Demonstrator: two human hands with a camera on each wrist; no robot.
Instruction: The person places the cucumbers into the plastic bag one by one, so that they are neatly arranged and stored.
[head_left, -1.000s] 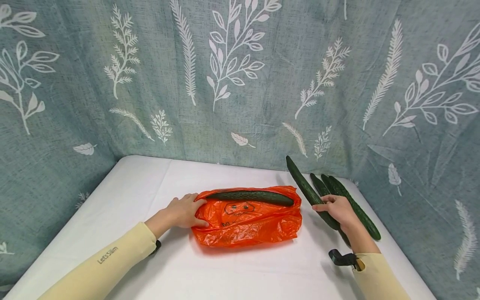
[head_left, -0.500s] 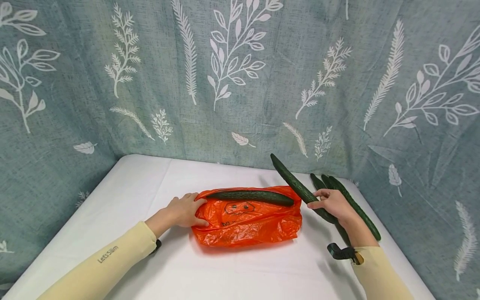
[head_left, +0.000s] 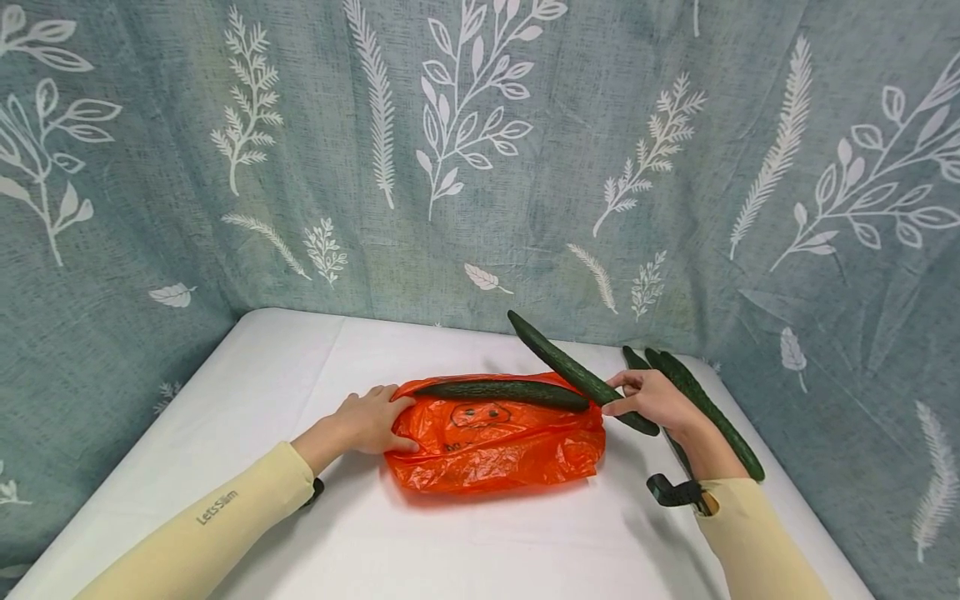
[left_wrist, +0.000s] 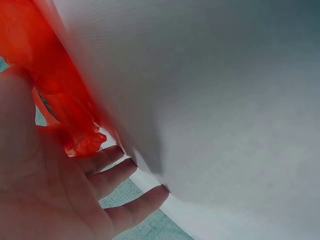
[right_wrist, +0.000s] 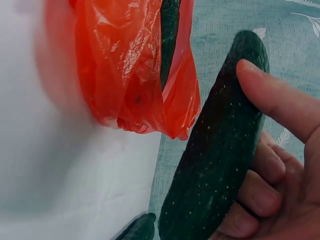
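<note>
1. Blue-green curtain [head_left: 315, 158] with white leaf prints rises before us and along both sides.
2. Below it we see the white tabletop [head_left: 450, 542].
3. Our pale yellow sleeves [head_left: 195, 525] reach in from the near edge.
4. We see the crinkled orange-red bag [head_left: 495, 471] lying mid-tabletop, a simple face printed on it.
5. To our right lie the loose cucumbers [head_left: 723, 425], three that we can count, partly hidden by our arm.
6. Our held cucumber [head_left: 551, 354] slants above the bag's right end; we cannot tell whether they touch.
7. Plastic flanks the bagged cucumber [head_left: 502, 392], along the bag's far side.
8. Our left hand [head_left: 367, 423] touches the bag's left end, fingers spread apart.
9. Our right hand [head_left: 654, 400] has its fingers clamped on the held cucumber.
</note>
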